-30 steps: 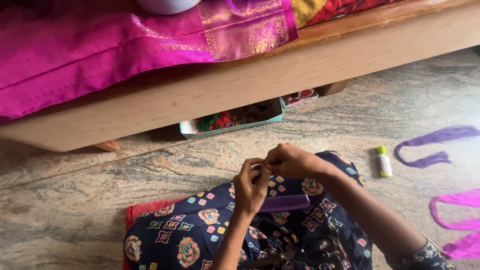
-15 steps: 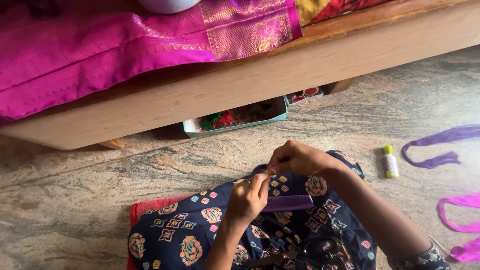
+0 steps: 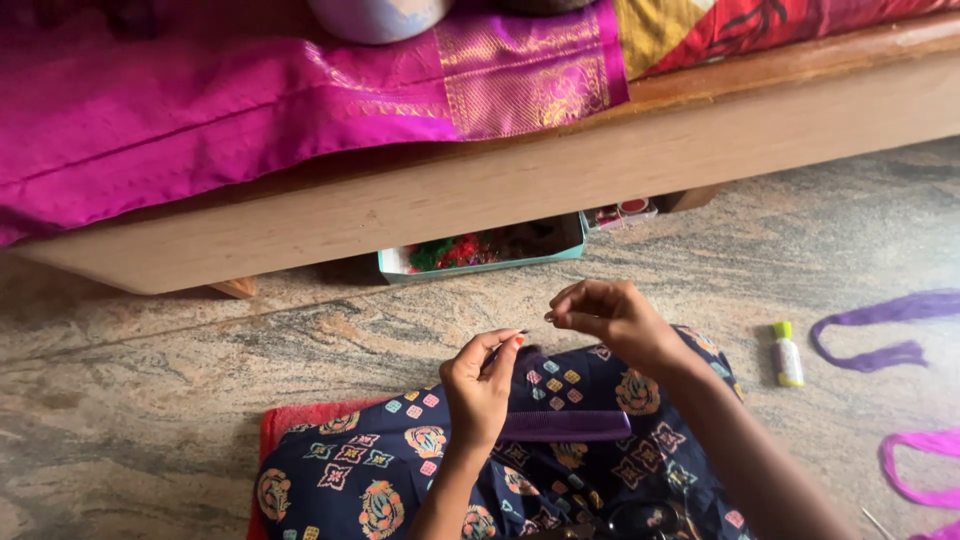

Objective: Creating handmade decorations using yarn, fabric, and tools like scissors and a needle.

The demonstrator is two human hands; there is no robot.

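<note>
From my remote seat, the biggest thing I see is the stone floor (image 3: 150, 400), spreading out on every side of the hands. Beyond the hands runs a long wooden bed frame (image 3: 560, 170), draped with a magenta cloth (image 3: 200, 110) that has a gold-patterned border. Directly under the hands lies dark blue patterned fabric (image 3: 400, 470) over a lap, with a red edge showing at its left. Under the bed frame, just past the hands, sits a shallow teal box (image 3: 480, 252) filled with red and green scraps. To the right of the hands, well apart from them, lie a purple strip (image 3: 880, 318) and, nearer the bottom edge, a pink strip (image 3: 920, 470) on the floor. A purple comb (image 3: 565, 425) rests on the fabric just below and between the hands. A small white glue tube with a green cap (image 3: 787, 355) lies on the floor just right of the right wrist. The left hand (image 3: 478, 385) is curled with thumb and forefinger pinched together at their tips; the right hand (image 3: 610, 315) is likewise closed to a fingertip pinch, raised slightly higher and apart from the left. I cannot tell what, if anything, runs between the two pinches; it is too fine to see.
</note>
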